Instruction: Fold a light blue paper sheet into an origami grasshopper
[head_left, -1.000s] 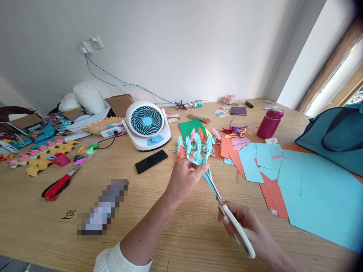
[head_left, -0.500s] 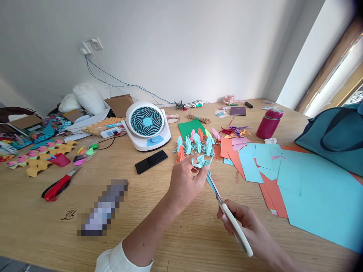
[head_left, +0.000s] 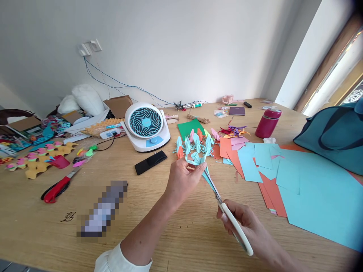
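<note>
My left hand pinches a light-blue folded paper piece between thumb and fingers. White-handled scissors are in my right hand, its fingers wrapped around the handles. The scissor blades lie along a light-blue strip that hangs from the paper, close by my left thumb. Whether the blades are fully closed is hard to see. Just beyond my left hand stand several folded paper figures, mostly light blue, with some pink and orange ones. A green paper sheet lies behind them.
Light-blue and orange sheets cover the right side, beside a teal bag and a magenta bottle. A white fan, a black phone and red-handled scissors are on the left. Colourful paper strips lie farther back.
My left hand has shifted slightly left with the light-blue paper, drawing it a little away from the scissors. My right hand with the scissors has stayed almost still.
</note>
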Demonstrator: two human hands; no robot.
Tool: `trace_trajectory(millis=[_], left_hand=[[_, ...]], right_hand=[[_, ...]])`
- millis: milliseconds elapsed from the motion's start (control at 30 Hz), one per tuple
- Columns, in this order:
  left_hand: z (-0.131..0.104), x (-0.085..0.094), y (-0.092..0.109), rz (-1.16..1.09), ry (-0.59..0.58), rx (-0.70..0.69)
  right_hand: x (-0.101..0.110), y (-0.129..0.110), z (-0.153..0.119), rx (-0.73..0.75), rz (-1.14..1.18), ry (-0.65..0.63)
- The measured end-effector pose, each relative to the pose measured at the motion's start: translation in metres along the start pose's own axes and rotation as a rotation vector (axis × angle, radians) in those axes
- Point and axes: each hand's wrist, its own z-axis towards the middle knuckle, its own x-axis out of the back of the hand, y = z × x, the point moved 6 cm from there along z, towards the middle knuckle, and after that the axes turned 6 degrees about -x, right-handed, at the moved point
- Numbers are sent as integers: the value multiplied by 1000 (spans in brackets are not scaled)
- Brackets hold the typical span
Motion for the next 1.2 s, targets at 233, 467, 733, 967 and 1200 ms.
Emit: trace_trajectory(millis=[233, 467, 733, 967, 1200], left_hand=[[7, 2, -8, -63, -16, 76], [6, 2, -8, -89, -6, 102], [6, -3, -10, -176, -48, 176], [3, -6, -15, -199, -75, 237], [2, -9, -20, -242, -107, 275]], right_hand=[[-5, 1, 1, -56, 158, -86], [-6, 7, 1, -97, 187, -97], [-7, 9, 2, -90, 216, -106], [-6, 10, 2, -103, 226, -98], [-6, 4, 2, -62, 228, -102]])
